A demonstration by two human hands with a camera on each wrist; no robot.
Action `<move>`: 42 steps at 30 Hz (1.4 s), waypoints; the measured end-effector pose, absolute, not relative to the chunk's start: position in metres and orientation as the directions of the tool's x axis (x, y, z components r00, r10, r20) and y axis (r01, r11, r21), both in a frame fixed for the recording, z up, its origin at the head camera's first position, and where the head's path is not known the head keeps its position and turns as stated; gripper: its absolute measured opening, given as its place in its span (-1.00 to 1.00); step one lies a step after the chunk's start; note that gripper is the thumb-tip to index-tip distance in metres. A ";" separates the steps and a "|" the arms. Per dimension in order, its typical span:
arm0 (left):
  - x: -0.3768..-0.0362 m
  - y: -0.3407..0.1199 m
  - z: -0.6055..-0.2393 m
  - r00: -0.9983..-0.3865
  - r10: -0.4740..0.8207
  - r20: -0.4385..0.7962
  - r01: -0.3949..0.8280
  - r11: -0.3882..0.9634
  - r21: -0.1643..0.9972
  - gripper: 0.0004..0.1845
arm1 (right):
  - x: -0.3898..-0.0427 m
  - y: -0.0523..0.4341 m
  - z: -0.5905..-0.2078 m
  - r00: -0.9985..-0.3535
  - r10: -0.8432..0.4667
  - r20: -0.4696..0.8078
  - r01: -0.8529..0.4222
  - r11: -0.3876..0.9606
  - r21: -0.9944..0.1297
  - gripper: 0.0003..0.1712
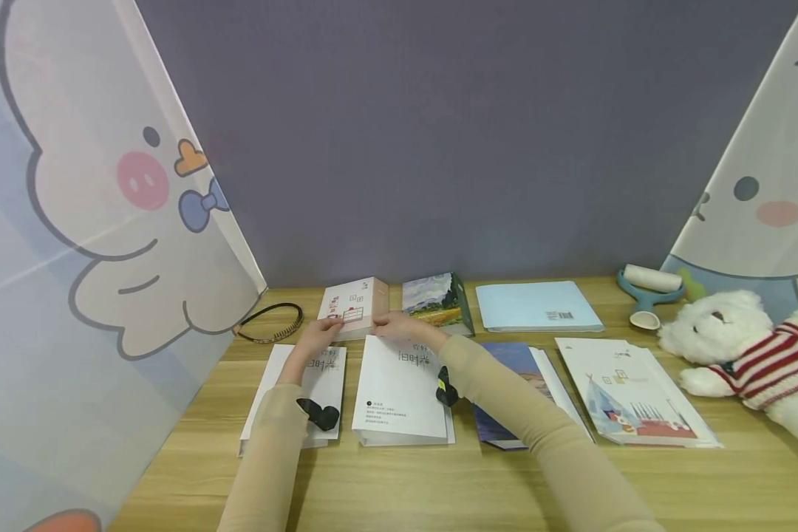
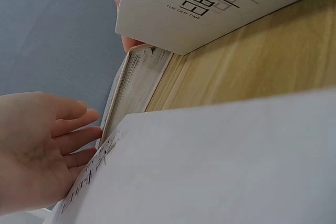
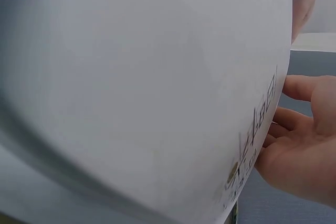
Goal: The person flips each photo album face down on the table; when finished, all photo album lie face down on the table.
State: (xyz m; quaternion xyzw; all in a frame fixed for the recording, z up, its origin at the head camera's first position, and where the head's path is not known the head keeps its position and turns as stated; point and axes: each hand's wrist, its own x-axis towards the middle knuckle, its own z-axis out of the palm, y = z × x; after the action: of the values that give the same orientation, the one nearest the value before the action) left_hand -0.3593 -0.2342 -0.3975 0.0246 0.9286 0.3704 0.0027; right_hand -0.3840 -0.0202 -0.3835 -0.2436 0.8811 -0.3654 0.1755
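Observation:
At the back left lies a thick pale book (image 1: 366, 290) with a pinkish spine and small drawings on its cover. My left hand (image 1: 318, 336) touches its left side, fingers nearly straight along the edge of its pages (image 2: 131, 87). Against the lower right corner of that book, my right hand (image 1: 404, 325) rests with loosely bent fingers. The right wrist view hides part of that hand behind a white book (image 1: 399, 388) with a printed title. A second white book (image 1: 326, 391) lies under my left wrist.
Right of my hands lie a landscape-cover book (image 1: 432, 299), a light blue book (image 1: 535, 307), a dark blue book (image 1: 505, 355) and a tent-picture book (image 1: 628, 391). A headband (image 1: 266, 340) is far left; a lint roller (image 1: 648, 281) and white teddy bear (image 1: 718, 329) sit right.

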 end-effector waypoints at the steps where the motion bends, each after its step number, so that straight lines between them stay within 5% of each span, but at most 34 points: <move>1: -0.359 -0.234 -0.398 -0.999 0.048 0.014 0.044 0.723 0.689 -0.56 | -0.384 -0.020 -0.384 -0.820 -0.556 -0.132 -0.298 0.613 -0.732 -0.45; 10: -0.355 -0.237 -0.396 -0.996 0.086 0.010 0.067 0.687 0.723 -0.52 | -0.385 -0.017 -0.384 -0.828 -0.546 -0.129 -0.280 0.601 -0.749 -0.46; 19: -0.337 -0.226 -0.377 -0.994 0.101 0.029 0.086 0.615 0.784 -0.48 | -0.381 0.007 -0.359 -0.863 -0.504 0.049 -0.363 0.550 -0.752 -0.54; 31: -0.299 -0.175 -0.344 -0.960 0.184 0.213 0.281 0.587 0.760 -0.47 | -0.342 0.093 -0.334 -0.856 -0.493 0.157 -0.406 0.452 -0.794 -0.52; 42: -0.298 -0.103 -0.342 -0.897 0.256 0.360 0.440 0.450 0.777 -0.50 | -0.310 0.173 -0.341 -0.850 -0.457 0.260 -0.500 0.546 -0.672 -0.45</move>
State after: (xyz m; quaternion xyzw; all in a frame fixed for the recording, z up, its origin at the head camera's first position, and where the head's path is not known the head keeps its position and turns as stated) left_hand -0.2978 -0.1032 -0.3422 0.2056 0.8462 0.4822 -0.0956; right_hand -0.3098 0.1733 -0.3411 -0.2723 0.8789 -0.3907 -0.0271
